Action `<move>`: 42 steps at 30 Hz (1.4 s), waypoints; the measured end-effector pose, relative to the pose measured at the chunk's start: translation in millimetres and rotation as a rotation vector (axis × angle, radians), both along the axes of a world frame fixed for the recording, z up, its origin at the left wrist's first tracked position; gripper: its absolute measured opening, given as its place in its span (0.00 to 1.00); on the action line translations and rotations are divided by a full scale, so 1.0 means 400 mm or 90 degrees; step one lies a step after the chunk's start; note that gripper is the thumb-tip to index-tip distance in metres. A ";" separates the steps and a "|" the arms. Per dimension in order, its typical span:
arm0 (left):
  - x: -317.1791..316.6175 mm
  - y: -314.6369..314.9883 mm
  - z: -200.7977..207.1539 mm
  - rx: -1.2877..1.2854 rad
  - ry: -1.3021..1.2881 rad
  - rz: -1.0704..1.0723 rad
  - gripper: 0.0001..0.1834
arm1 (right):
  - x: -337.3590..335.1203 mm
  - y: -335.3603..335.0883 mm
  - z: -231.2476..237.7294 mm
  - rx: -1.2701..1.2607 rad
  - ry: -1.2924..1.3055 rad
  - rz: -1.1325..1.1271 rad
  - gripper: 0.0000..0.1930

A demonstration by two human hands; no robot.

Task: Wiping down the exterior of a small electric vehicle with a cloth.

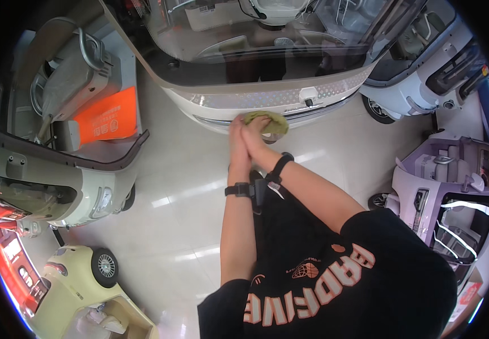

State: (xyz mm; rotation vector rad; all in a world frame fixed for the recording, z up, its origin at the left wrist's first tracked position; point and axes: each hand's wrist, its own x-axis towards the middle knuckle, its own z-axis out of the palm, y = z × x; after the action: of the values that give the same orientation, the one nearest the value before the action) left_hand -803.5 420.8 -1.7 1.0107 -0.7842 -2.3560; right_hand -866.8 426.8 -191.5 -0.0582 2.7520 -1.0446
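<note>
A folded yellow-green cloth [275, 122] lies bunched at the front bumper of a small white vehicle [244, 100]. My right hand [256, 135] is closed on its left part, fingers bent over the top of the fabric. Close against it, my left hand [238, 138] points forward, its fingertips by the cloth's left edge. The left fingers are partly hidden, so I cannot make out whether they grip the cloth. Just above the hands runs a chrome trim strip [318, 111] along the bumper, below a patterned silvery band with a small black fitting [309, 103].
Other small vehicles stand around me: a grey one [75, 186] at left with an orange bag [109, 116], a cream one [75, 277] at lower left, a pale blue one [408, 87] at upper right, a lilac one [408, 195] at right. Glossy tiled floor [177, 214] lies between them.
</note>
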 end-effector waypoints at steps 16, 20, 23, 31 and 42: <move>0.065 0.015 0.085 -0.216 0.050 -0.083 0.24 | 0.101 0.149 0.597 -0.388 -0.136 0.299 0.38; -0.026 0.020 0.111 -0.114 0.125 -0.274 0.24 | 0.059 0.174 0.562 -0.505 -0.049 0.092 0.38; -0.076 0.000 0.096 -0.086 0.090 -0.314 0.25 | -0.011 0.154 0.456 -0.485 -0.015 0.054 0.38; 0.179 -0.266 0.111 -0.141 -0.026 -0.043 0.30 | 0.204 -0.211 0.403 -0.242 0.148 0.311 0.43; 0.355 -0.195 0.081 -0.134 -0.049 0.051 0.34 | 0.258 -0.133 0.481 -0.458 -0.472 0.416 0.28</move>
State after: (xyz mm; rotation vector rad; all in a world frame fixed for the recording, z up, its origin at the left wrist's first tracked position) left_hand -661.5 342.8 30.9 1.0275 -0.9791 -2.1264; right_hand -763.8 373.6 1.0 -0.5099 1.4529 -1.3982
